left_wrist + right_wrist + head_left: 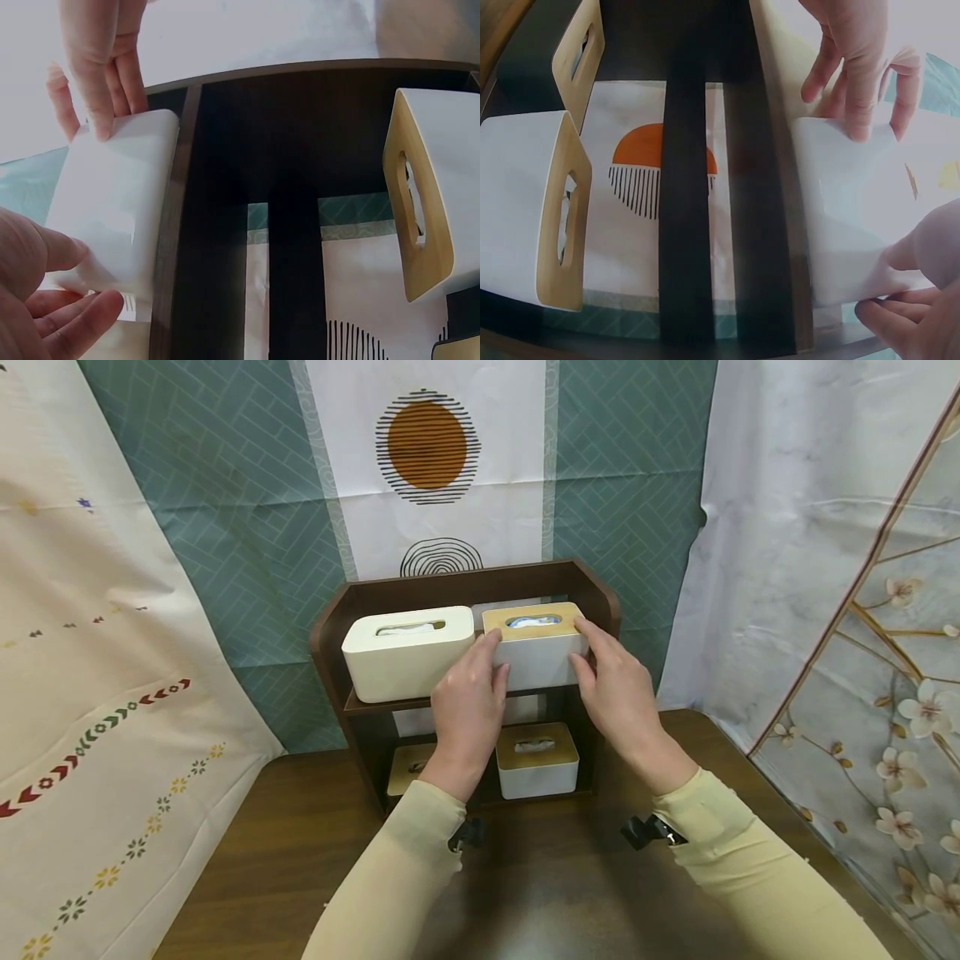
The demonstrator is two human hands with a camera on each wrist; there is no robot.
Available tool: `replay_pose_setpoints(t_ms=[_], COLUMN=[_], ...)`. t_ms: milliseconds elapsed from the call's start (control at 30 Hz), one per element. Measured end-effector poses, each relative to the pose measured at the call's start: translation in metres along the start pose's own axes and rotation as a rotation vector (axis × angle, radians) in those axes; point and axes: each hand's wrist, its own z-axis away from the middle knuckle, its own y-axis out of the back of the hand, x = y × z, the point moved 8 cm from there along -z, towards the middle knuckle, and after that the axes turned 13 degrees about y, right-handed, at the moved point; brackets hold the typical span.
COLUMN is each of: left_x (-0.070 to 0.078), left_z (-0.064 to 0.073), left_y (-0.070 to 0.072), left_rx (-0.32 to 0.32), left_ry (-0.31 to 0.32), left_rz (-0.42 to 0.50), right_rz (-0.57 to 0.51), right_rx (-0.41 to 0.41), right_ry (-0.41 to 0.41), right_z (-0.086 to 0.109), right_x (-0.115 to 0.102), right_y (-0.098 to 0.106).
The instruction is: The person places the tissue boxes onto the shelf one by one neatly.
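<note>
A white tissue box (pixel 541 663) with a wooden lid (pixel 529 621) rests on the right part of the upper shelf, between my two hands. My left hand (pixel 472 693) grips its left side, thumb on the front face. Its right side is gripped by my right hand (pixel 615 685), fingertips near the lid's edge and thumb in front. Both wrist views show the box's white front (pixel 112 191) between the two hands. A cream tissue box (pixel 408 668) stands just left of it, close to my left hand. The box's rear is hidden.
The dark brown two-tier shelf (pixel 450 578) stands on a wooden table (pixel 277 827). Its lower tier holds a white box with a wooden lid (pixel 537 777) at right and a wood-topped box (pixel 401 766) at left, partly behind my left forearm. Patterned cloths hang around.
</note>
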Motion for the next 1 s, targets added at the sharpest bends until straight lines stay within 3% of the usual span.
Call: replay_pose_setpoints(t_ms=[700, 1000], left_x=[0.0, 0.004], left_z=[0.001, 0.012], left_y=[-0.005, 0.0], left_rx=[0.012, -0.001], left_ry=[-0.003, -0.05], left_rz=[-0.029, -0.008], right_rz=[-0.02, -0.011], right_rx=[-0.037, -0.063], right_ry=[0.005, 0.014], right_z=[0.001, 0.017], right_x=[0.003, -0.003], right_y=[-0.01, -0.007])
